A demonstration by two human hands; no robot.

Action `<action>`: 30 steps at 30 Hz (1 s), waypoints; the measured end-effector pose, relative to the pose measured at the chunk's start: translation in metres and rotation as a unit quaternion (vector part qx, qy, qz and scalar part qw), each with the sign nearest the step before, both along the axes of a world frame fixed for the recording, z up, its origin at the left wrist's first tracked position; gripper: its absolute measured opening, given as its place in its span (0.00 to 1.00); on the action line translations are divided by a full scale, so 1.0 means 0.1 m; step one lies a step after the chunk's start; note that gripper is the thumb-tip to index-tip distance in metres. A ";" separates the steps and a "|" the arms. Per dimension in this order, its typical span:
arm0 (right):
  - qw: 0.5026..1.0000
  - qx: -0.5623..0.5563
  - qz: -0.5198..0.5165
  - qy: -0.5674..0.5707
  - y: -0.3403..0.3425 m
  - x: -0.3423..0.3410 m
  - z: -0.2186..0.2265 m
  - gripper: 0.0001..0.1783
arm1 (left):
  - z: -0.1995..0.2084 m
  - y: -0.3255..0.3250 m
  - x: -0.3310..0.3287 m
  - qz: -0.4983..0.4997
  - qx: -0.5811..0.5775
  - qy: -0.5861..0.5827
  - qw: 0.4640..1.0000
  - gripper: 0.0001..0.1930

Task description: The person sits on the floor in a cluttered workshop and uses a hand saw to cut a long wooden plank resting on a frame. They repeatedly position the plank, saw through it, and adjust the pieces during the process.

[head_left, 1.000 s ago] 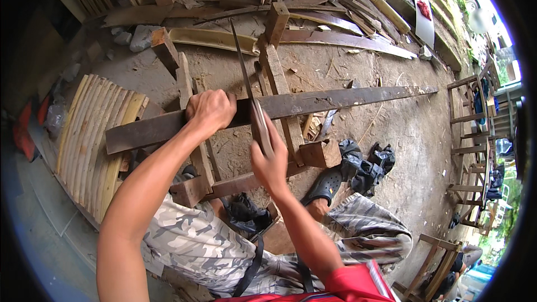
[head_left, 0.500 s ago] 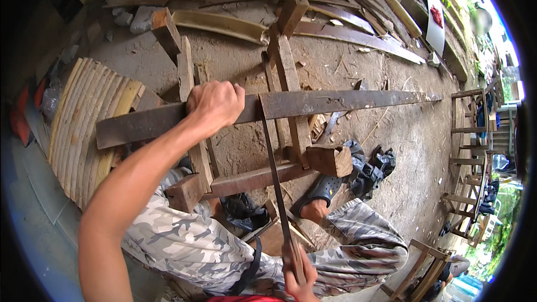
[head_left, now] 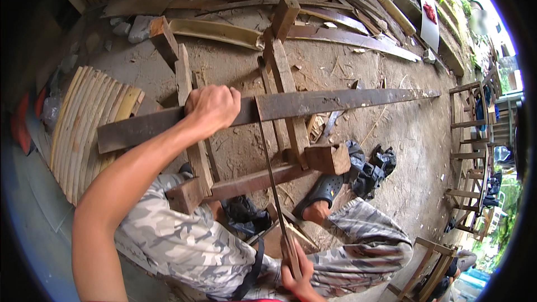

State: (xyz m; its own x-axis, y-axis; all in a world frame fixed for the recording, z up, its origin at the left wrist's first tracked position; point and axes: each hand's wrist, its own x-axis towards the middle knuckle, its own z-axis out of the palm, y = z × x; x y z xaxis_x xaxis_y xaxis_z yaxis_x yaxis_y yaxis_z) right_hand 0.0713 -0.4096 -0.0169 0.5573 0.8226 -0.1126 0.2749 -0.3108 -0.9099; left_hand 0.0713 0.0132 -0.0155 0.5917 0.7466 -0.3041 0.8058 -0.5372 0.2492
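A long dark wooden plank (head_left: 335, 102) lies across the wooden trestle frame (head_left: 288, 81), its far right end reaching out over the floor. My left hand (head_left: 213, 107) is closed over the plank, left of the middle, knuckles up. In my right hand (head_left: 297, 271), low at the centre, is the wooden handle of a handsaw (head_left: 272, 176). The saw's thin blade runs up from there and meets the plank just right of my left hand, where a cut line crosses the wood.
Slatted wood (head_left: 92, 128) lies under the plank's left end. My shod foot (head_left: 323, 193) is beside the trestle, near black plastic (head_left: 372, 170). Scrap boards (head_left: 358, 39) and a curved trough-like piece (head_left: 218, 32) lie beyond. Wooden frames (head_left: 469, 156) stand at right, a person (head_left: 461, 260) lower right.
My right hand and the saw have shifted slightly, the handle now a little higher in view. My left hand stays on the plank. The whole view has moved a little.
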 end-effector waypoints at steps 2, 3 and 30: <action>0.999 0.003 -0.033 -0.003 -0.19 -0.04 0.07 0.38 | 0.06 -0.09 0.10 -0.003 -0.017 0.006 1.000 0.29; 0.998 0.013 -0.051 0.023 -0.04 -0.05 0.12 0.37 | 0.03 -0.09 0.07 -0.008 0.000 -0.003 1.000 0.29; 0.982 0.164 -0.087 0.017 2.50 0.79 -0.37 0.31 | -0.33 0.06 0.06 -0.029 0.122 -0.133 0.983 0.29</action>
